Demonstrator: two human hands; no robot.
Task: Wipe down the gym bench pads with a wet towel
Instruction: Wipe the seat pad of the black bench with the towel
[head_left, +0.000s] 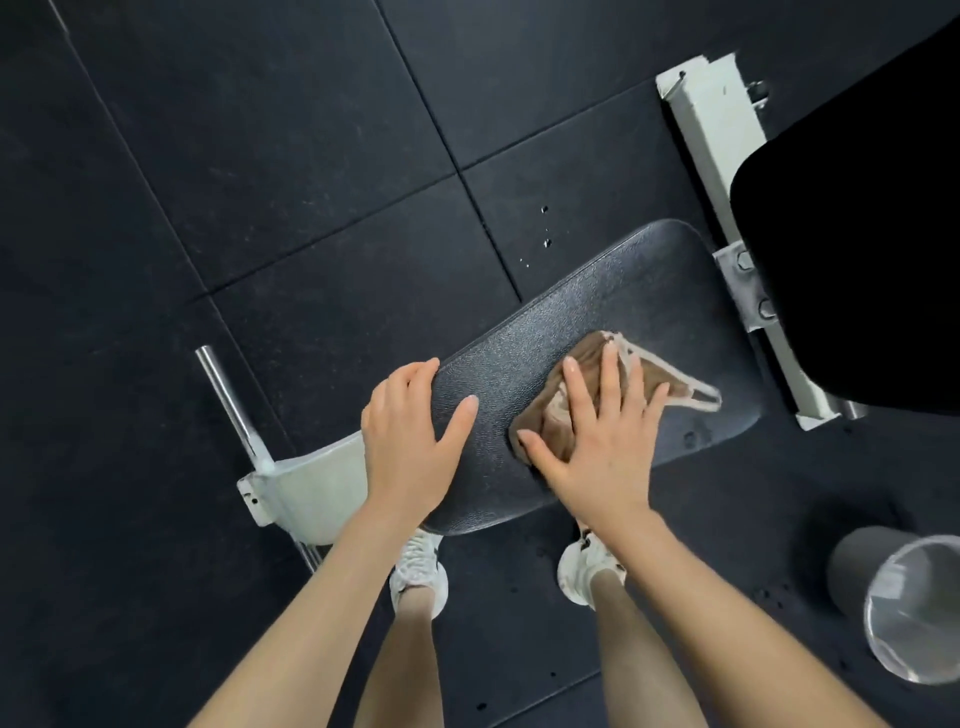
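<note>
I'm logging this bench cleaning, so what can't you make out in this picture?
Head view:
- Towel, its middle: under the right hand.
- Seat pad, left end: under the left hand.
- Back pad: cut off by the right edge, too dark for detail.
- Bucket: cut off by the right edge.

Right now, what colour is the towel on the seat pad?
The towel is light brown with pale edging; head view.

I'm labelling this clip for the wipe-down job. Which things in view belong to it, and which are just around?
In the job: towel, seat pad, back pad, right hand pressing the towel, left hand gripping the seat pad's edge.
Just around: lined grey bin, chrome bar, white frame, shoes.
</note>
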